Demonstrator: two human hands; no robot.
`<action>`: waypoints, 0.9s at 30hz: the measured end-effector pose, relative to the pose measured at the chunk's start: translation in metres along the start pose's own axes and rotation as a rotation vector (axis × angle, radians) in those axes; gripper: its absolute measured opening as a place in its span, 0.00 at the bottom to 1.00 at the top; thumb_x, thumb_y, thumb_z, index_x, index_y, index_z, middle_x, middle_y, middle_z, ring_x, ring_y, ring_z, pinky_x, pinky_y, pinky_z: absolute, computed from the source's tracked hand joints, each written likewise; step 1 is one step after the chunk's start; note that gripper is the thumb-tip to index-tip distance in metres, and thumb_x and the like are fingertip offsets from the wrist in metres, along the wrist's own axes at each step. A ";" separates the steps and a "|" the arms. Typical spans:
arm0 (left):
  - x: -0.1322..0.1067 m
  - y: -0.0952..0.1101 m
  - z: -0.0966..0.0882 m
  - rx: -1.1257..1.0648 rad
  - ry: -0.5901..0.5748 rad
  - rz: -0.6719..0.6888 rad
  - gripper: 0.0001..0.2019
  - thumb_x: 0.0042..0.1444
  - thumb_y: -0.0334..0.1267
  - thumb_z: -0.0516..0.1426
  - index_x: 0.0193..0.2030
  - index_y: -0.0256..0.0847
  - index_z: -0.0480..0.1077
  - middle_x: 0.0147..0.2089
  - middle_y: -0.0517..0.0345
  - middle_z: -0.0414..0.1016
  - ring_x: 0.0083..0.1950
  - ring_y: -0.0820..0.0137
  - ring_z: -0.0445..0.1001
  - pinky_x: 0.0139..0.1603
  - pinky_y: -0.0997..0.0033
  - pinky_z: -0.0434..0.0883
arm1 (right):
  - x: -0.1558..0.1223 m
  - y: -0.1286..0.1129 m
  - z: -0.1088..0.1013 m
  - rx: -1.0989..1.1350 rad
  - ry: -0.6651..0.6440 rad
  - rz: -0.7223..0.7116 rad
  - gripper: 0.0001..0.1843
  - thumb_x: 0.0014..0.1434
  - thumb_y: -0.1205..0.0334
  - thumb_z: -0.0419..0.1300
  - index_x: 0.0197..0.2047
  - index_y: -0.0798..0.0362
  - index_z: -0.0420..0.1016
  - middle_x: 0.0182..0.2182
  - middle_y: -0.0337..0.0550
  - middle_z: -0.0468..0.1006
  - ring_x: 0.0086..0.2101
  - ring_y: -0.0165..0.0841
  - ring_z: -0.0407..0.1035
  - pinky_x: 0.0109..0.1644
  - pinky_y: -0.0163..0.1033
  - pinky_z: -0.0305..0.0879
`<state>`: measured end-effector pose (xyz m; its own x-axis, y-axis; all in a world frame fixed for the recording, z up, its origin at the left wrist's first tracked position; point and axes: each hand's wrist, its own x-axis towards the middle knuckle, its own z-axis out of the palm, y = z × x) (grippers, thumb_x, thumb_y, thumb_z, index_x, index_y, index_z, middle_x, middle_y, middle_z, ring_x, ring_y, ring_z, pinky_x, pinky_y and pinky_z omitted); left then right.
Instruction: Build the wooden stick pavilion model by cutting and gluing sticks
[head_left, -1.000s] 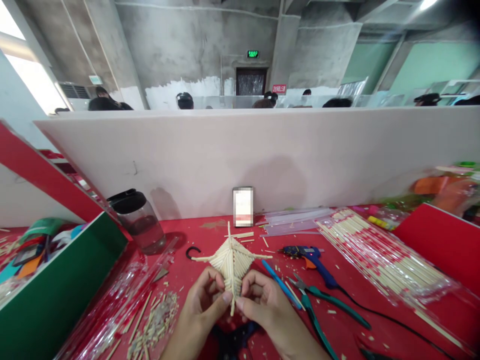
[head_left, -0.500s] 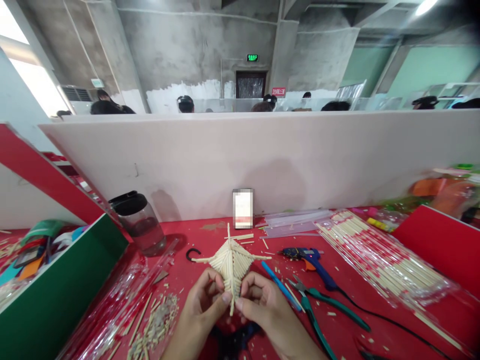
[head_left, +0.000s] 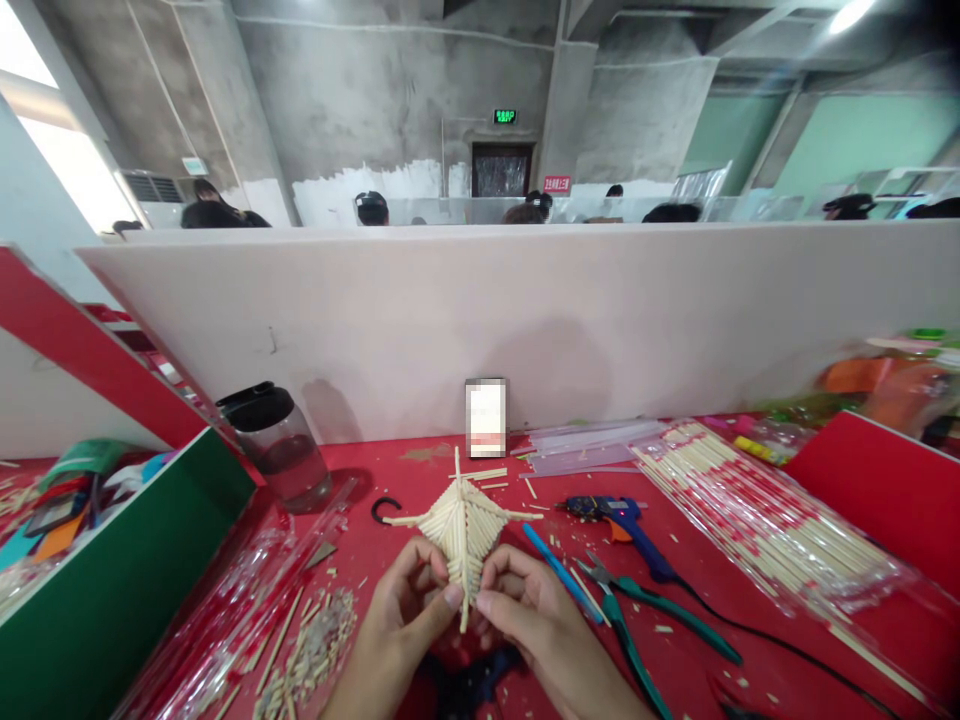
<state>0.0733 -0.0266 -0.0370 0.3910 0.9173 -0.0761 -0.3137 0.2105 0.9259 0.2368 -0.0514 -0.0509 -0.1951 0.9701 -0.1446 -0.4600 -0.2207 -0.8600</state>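
A kite-shaped piece made of glued wooden sticks [head_left: 463, 525] stands tilted over the red table [head_left: 390, 560]. My left hand [head_left: 409, 612] pinches its lower left edge with thumb and fingers. My right hand [head_left: 529, 612] pinches the lower right edge, thumb close to the central stick. Both hands meet at the piece's bottom tip.
A blue glue gun [head_left: 622, 520], a blue pen [head_left: 559, 570] and green-handled pliers [head_left: 626, 620] lie to the right. Packs of sticks [head_left: 757, 520] lie further right. A dark-lidded jar [head_left: 274, 445] and a green box [head_left: 112, 590] stand left. Stick offcuts [head_left: 315, 640] litter the table. A white partition [head_left: 525, 320] lies behind.
My right thumb has shifted slightly along the bottom of the stick piece. The piece and my left hand stay in place.
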 end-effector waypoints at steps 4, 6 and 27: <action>0.002 -0.008 -0.006 0.009 -0.020 0.034 0.20 0.55 0.47 0.70 0.35 0.42 0.64 0.28 0.67 0.70 0.25 0.76 0.67 0.27 0.78 0.64 | 0.000 0.000 0.002 -0.025 0.010 -0.010 0.19 0.51 0.54 0.76 0.33 0.52 0.70 0.24 0.34 0.77 0.25 0.27 0.68 0.33 0.33 0.64; 0.002 -0.012 -0.008 0.021 -0.025 0.056 0.19 0.57 0.47 0.70 0.36 0.42 0.64 0.28 0.67 0.69 0.25 0.77 0.66 0.27 0.79 0.63 | 0.000 -0.001 0.002 -0.031 0.016 -0.017 0.19 0.51 0.54 0.76 0.33 0.52 0.70 0.24 0.34 0.77 0.25 0.27 0.68 0.33 0.32 0.63; -0.013 0.049 -0.015 0.838 0.019 0.373 0.17 0.65 0.52 0.58 0.34 0.41 0.68 0.26 0.67 0.61 0.28 0.71 0.61 0.30 0.73 0.60 | -0.045 -0.011 -0.004 -0.135 0.002 -0.205 0.21 0.48 0.52 0.77 0.31 0.52 0.70 0.24 0.38 0.80 0.27 0.31 0.73 0.33 0.34 0.66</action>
<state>0.0397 -0.0237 0.0034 0.3736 0.8835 0.2825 0.3162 -0.4077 0.8566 0.2547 -0.0920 -0.0368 -0.1074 0.9934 0.0389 -0.3697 -0.0036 -0.9291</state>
